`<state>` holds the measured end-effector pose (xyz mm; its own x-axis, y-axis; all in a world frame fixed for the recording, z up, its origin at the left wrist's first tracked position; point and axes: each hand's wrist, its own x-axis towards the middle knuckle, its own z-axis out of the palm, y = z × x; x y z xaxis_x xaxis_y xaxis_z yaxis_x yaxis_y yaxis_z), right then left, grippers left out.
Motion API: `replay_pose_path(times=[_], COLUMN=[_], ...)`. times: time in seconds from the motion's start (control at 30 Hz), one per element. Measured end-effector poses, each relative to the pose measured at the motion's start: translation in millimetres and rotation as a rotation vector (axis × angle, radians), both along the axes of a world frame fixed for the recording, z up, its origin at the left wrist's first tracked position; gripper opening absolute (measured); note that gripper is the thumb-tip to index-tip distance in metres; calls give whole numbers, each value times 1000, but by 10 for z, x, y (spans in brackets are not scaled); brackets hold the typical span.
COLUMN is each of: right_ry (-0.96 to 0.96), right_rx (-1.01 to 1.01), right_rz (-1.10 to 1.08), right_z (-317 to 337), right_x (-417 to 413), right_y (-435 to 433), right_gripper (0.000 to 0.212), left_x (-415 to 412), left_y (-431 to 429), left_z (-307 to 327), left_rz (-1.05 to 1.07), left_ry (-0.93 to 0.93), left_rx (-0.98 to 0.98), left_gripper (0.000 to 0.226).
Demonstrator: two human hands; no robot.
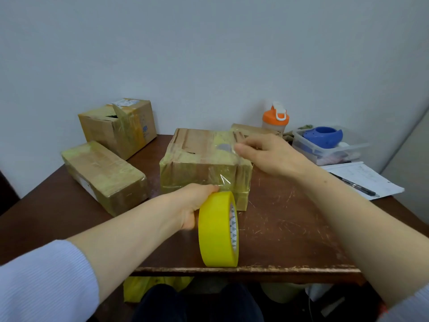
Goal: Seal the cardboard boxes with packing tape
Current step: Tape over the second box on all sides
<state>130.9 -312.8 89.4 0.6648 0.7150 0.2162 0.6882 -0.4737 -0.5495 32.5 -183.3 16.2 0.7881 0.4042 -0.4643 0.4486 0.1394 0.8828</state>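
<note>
Head view: one worktop (290, 224) of dark, scratched wood against a pale wall
Clear tub (301, 145): right of centre, holds a blue tape dispenser (323, 135); what else lies in it is too blurred to tell
Tall box (118, 129): upper left, standing at the worktop's far edge, a dark gap showing in its taped top
Long box (104, 175): left, lying flat, wrapped in yellowish tape, just in front of the tall box
Centre box (197, 156): middle of the frame, flaps down, much tape over its top and front
Small box (250, 130): just behind the centre box, mostly hidden by the right grip
Tape roll (218, 228): yellow, on edge at lower centre, a clear strip (222, 180) running from it up the centre box's front
Left grip (192, 203): closed round the tape roll, thumb on its top, fingers hidden behind it
Right grip (271, 154): fingers fairly straight, lying on the top right of the centre box, over the tape
Bottle (275, 118): orange lid, upright between the small box and the clear tub
Paper (364, 177): far right, a pen (355, 184) lying on it
Yellow bag (144, 287): under the worktop, bottom of the frame
</note>
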Motion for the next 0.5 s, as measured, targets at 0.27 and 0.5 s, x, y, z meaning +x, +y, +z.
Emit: replay_pose_path(times=[0.27,0.5], right_ry=[-611,-734], right_rx=[-338,-478], right_rz=[19,66], right_z=[-163,-289], right_x=[-140,-124], right_y=[-102,72], right_gripper=[36,25], left_x=[22,2], left_y=[49,41], left_z=[-8,53], left_rz=[-9,11], left_ry=[-24,11], left_rx=[9,-89], left_gripper=[22,21])
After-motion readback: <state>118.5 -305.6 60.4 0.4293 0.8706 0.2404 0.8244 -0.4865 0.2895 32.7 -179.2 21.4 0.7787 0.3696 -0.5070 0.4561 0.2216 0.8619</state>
